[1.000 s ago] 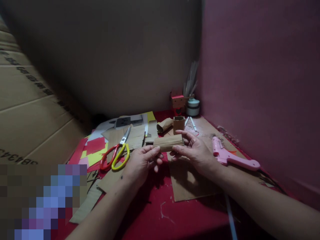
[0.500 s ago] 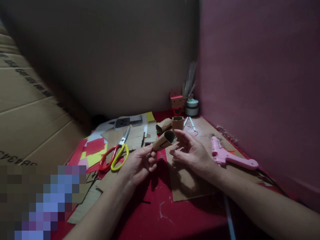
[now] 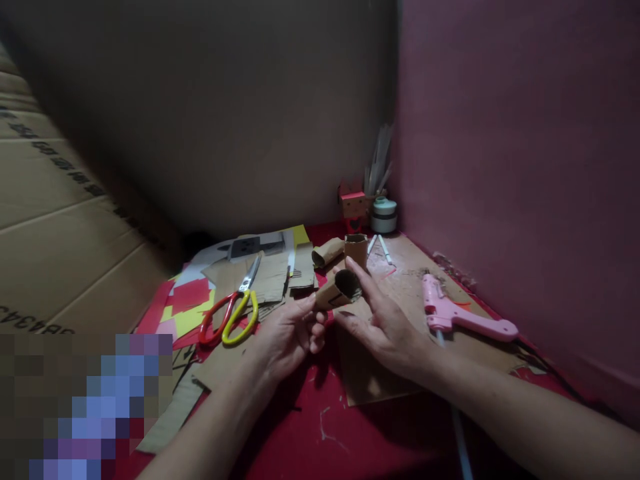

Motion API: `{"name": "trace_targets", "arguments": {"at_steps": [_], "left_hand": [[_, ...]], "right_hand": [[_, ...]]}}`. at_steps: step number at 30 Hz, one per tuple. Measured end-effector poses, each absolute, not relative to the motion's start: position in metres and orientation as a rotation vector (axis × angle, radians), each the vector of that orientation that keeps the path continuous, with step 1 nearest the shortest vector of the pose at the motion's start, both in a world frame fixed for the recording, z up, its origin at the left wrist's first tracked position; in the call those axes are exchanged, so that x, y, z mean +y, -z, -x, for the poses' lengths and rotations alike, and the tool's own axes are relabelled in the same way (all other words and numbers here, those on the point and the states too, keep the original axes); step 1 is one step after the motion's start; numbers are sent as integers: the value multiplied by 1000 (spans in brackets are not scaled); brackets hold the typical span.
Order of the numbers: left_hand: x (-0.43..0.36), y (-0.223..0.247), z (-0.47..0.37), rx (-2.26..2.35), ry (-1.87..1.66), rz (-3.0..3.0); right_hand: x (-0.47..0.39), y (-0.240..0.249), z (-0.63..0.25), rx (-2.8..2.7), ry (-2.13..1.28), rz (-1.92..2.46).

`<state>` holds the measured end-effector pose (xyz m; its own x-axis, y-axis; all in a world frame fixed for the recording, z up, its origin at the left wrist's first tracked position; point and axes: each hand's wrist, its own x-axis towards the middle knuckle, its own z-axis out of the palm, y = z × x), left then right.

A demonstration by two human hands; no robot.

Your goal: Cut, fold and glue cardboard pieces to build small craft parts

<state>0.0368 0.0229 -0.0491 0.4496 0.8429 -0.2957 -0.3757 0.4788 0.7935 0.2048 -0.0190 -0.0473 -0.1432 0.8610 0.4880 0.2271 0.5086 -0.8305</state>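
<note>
My left hand (image 3: 293, 333) grips a short cardboard tube (image 3: 330, 292) by its near left end, with fingers closed round it. The tube lies tilted in the air, its dark hollow end facing right and a black line drawn on its side. My right hand (image 3: 383, 323) is open beside that hollow end, thumb below and fingers above, close to the rim; whether it touches I cannot tell. Just behind, a second cardboard tube (image 3: 327, 253) lies on its side and a third tube (image 3: 356, 247) stands upright. Under my right hand is a flat cardboard sheet (image 3: 370, 387).
Scissors (image 3: 243, 297) with red and yellow handles lie at left on cardboard pieces and coloured paper (image 3: 190, 293). A pink glue gun (image 3: 460, 317) rests at right. A small cardboard figure (image 3: 353, 203) and a pale-green pot (image 3: 384, 215) stand at the back. A large carton (image 3: 65, 220) rises at left.
The tube in my left hand has moved slightly right and down. My right hand has turned and shifted lower, its fingers now nearer the tube's hollow end.
</note>
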Motion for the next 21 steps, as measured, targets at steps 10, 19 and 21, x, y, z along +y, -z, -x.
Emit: {"name": "trace_targets", "arguments": {"at_steps": [10, 19, 21], "left_hand": [[17, 59, -45, 661, -733, -882], [21, 54, -37, 951, -924, -955], [22, 53, -35, 933, -932, -952]], "right_hand": [[-14, 52, -200, -1493, -947, 768], [13, 41, -216, -1235, -998, 927], [20, 38, -221, -1256, -974, 939]]}}
